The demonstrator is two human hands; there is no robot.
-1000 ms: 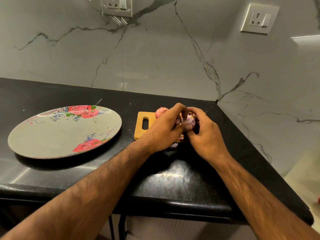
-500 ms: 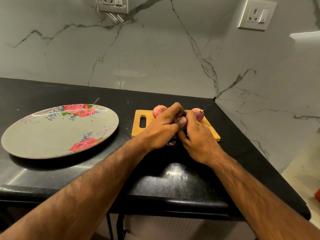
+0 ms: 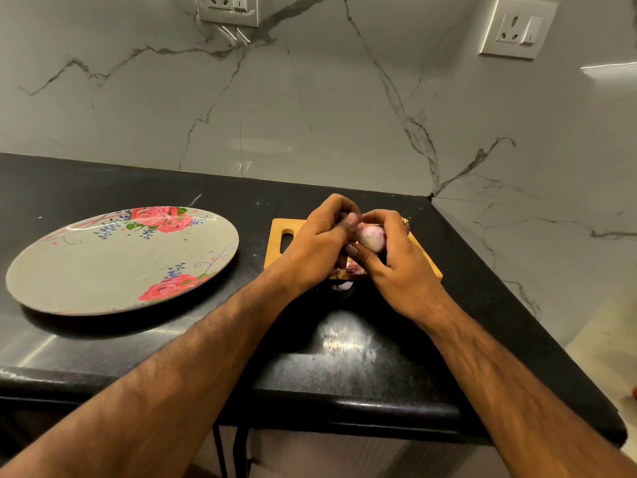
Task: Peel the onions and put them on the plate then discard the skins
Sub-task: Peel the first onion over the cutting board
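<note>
— What is different for us from half a second ago?

— Then our hands closed over the onion (image 3: 370, 238) and hid it. Now its pale, glossy flesh shows between them, so we judge the outer skin is mostly off.

— And the grip?

— Our right hand (image 3: 396, 267) is curled round the onion from 3 o'clock, with the thumb under it at 7. Our left hand (image 3: 319, 244) is pressed in from 9 o'clock, its thumb and fingers pinching at the onion's edge. We cannot tell whether a strip of skin is caught there.

— Where does it sit?

— It is held above the cutting board (image 3: 277, 232), not resting on it. Loose skins (image 3: 348, 272) lie at its 6 o'clock, on the board's near edge and on the counter (image 3: 344, 357).

— The plate (image 3: 103, 267)?

— It is well apart at our 9 o'clock, and no onion is on it yet. We think that carry is close.
</note>
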